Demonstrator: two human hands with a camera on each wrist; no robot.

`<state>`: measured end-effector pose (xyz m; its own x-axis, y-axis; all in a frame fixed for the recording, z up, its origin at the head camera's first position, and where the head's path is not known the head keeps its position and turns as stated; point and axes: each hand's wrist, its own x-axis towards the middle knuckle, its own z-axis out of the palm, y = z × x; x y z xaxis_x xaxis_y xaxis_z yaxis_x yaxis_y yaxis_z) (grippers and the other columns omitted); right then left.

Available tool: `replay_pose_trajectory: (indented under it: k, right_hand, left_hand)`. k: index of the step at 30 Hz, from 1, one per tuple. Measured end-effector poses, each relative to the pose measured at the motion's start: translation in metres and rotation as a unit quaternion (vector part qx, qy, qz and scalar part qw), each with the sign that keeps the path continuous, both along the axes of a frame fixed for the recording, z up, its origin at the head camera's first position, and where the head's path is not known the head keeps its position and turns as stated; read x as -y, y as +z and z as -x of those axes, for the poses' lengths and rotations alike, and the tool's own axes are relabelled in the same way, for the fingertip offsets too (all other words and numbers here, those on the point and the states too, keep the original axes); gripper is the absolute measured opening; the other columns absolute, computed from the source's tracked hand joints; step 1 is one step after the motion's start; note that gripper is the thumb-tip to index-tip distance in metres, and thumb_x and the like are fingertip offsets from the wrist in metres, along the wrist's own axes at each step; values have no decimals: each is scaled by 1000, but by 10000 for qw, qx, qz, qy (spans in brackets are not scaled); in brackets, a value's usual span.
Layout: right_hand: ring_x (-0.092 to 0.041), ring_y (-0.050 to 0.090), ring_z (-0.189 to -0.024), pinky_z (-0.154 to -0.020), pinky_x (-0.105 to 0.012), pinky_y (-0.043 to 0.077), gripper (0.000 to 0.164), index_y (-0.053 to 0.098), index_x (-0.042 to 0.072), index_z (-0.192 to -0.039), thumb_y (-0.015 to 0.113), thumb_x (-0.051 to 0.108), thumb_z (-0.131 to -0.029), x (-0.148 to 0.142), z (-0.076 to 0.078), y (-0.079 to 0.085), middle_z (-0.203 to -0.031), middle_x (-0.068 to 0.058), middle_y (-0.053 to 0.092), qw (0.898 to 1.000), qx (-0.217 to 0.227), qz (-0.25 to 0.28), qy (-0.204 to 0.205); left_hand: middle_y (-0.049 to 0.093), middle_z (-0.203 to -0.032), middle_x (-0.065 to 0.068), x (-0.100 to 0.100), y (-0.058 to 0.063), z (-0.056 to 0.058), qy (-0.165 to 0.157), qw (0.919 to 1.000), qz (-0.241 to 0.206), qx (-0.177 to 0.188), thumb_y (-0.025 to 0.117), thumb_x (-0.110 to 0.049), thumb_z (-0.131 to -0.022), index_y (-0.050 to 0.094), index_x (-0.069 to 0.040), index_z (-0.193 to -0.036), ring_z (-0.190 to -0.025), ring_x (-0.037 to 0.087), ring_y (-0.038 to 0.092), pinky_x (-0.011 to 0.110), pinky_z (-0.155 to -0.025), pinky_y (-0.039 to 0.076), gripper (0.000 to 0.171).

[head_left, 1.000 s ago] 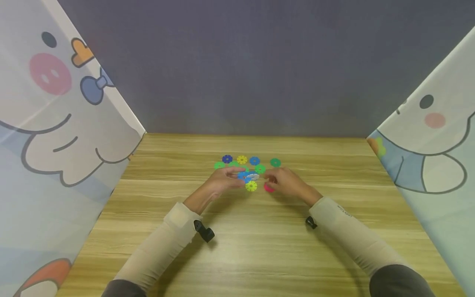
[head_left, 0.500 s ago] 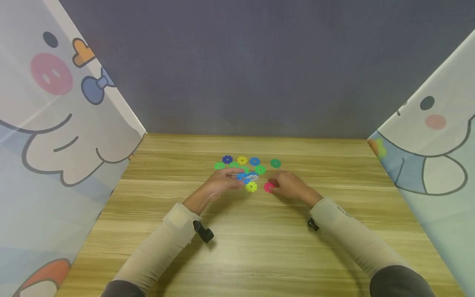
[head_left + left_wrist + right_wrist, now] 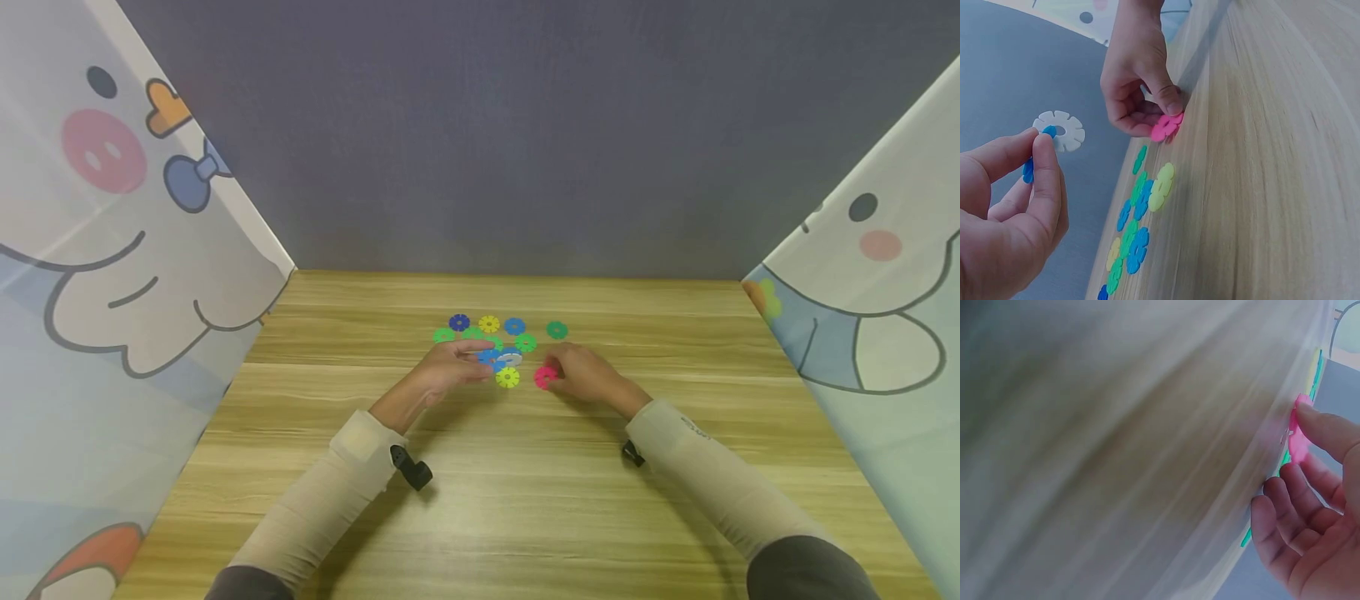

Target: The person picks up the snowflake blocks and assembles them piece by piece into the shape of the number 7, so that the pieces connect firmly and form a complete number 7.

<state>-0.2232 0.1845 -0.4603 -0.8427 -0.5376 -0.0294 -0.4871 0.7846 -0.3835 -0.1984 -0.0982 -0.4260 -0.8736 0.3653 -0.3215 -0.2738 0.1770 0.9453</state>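
My left hand (image 3: 442, 368) pinches a blue notched plastic disc (image 3: 1028, 170) between thumb and fingers, above the table. A white notched disc (image 3: 1072, 139) is slotted onto it and sticks out past the fingertips. To the right, my right hand (image 3: 588, 372) pinches a pink notched disc (image 3: 1166, 127) at its edge, thumb on one face; in the right wrist view the pink disc (image 3: 1298, 434) stands out from the fingers, close to the tabletop. A yellow-green disc (image 3: 507, 377) lies between the two hands.
Several flat discs lie beyond the hands, among them a dark blue one (image 3: 460, 322), a yellow one (image 3: 489, 323), a blue one (image 3: 514, 326) and a dark green one (image 3: 557, 330). The wooden table (image 3: 495, 500) ends at a grey panel (image 3: 510, 167), with printed cloth at both sides.
My right fingers have come down onto the pink disc and now pinch it, shifting it very slightly. The left hand stays nearly still with its two joined discs.
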Motion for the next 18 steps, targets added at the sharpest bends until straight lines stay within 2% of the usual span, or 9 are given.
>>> replay_pose_trajectory:
  k: [4, 11, 14, 18]
  right_hand:
    - [-12, 55, -71, -62, -26, 49, 24, 61, 8, -97, 80, 20, -88, -2, -1, 1, -81, 0, 61, 9999, 47, 120, -43]
    - [-14, 67, -78, -71, -31, 59, 15, 66, 6, -106, 69, 16, -96, -4, -4, 4, -88, -3, 72, 9982, 219, 542, -167]
    - [-13, 65, -74, -69, -30, 58, 15, 67, 6, -108, 66, 16, -99, -3, -5, 9, -85, -2, 71, 9962, 388, 726, -279]
    - [-9, 59, -66, -61, -24, 52, 18, 67, 4, -112, 62, 18, -102, -2, -6, 16, -79, 0, 69, 9906, 757, 1111, -271]
  left_hand:
    - [39, -158, 24, -1, 1, -1, 9, 10000, -70, 58, 73, -4, -92, 53, -2, -146, -148, 38, 38, 37, -106, 55, 58]
    - [37, -160, 25, -1, 1, -2, 7, 9997, -219, 105, 72, 0, -92, 51, -1, -147, -149, 39, 37, 34, -102, 57, 59]
    - [40, -157, 26, -2, 0, -2, 34, 9994, -297, 149, 71, 2, -92, 50, 0, -147, -143, 39, 46, 36, -104, 56, 59]
    - [60, -135, 23, -2, -2, -1, 96, 9986, -455, 269, 69, 5, -92, 49, 1, -148, -122, 38, 64, 46, -109, 52, 59]
